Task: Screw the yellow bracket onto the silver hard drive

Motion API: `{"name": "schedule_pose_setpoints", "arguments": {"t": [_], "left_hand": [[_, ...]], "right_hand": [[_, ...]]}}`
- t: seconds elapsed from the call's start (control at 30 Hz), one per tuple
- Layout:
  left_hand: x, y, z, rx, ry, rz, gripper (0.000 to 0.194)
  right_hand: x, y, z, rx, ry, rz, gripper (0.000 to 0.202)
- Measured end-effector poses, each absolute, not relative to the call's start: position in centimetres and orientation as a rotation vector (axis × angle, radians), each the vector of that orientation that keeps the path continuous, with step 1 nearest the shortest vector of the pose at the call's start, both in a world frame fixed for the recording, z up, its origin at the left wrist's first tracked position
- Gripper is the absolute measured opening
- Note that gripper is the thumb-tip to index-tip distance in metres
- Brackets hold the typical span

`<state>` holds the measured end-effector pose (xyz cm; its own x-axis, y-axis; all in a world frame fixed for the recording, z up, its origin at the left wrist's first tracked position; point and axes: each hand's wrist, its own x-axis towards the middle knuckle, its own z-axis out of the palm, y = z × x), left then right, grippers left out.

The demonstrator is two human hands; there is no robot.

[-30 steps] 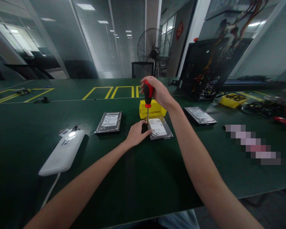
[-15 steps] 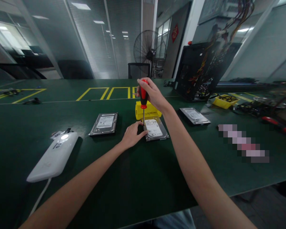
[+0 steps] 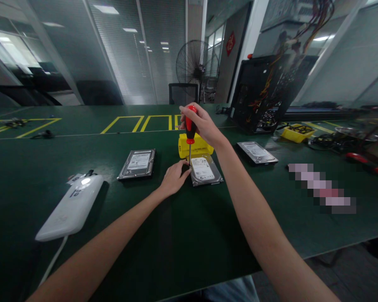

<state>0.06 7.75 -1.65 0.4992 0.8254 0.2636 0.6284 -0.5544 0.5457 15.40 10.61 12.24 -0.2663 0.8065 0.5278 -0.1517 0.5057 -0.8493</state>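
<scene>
My right hand (image 3: pixel 200 119) is wrapped around the red and black handle of a screwdriver (image 3: pixel 190 126). The screwdriver stands upright, its shaft pointing down at the left edge of a hard drive (image 3: pixel 203 170). That drive lies flat, with its white label facing up. My left hand (image 3: pixel 175 176) rests on the table at the drive's left side, thumb and forefinger drawn together close to the screwdriver's tip. What lies between those fingers is too small to make out. Just behind the drive is a yellow plastic bin (image 3: pixel 195 146), partly covered by my right hand and wrist.
A second hard drive (image 3: pixel 137 164) lies to the left, a third (image 3: pixel 257 152) to the right. Nearer on the left is a white device (image 3: pixel 71 209) with a cable. An open computer case (image 3: pixel 258 96) stands at the back right, beside a yellow tray (image 3: pixel 297 133) and loose cables.
My left thumb has slid left off the drive's label towards the forefinger at the screwdriver tip. The right hand and screwdriver stay nearly in place.
</scene>
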Motion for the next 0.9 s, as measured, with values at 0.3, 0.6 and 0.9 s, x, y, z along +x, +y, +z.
{"name": "schedule_pose_setpoints", "arguments": {"t": [0.3, 0.6, 0.9], "left_hand": [[0.01, 7.88, -1.83, 2.382, 1.2, 0.731, 0.025], [0.06, 7.94, -2.02, 2.378, 1.2, 0.752, 0.026], [0.04, 7.71, -1.74, 2.379, 1.215, 0.743, 0.027]], "right_hand": [[15.27, 9.99, 12.53, -0.607, -1.614, 1.008, 0.037], [15.07, 10.15, 12.57, -0.619, -1.58, 1.041, 0.036], [15.22, 10.39, 12.63, -0.609, -1.598, 1.109, 0.031]]}}
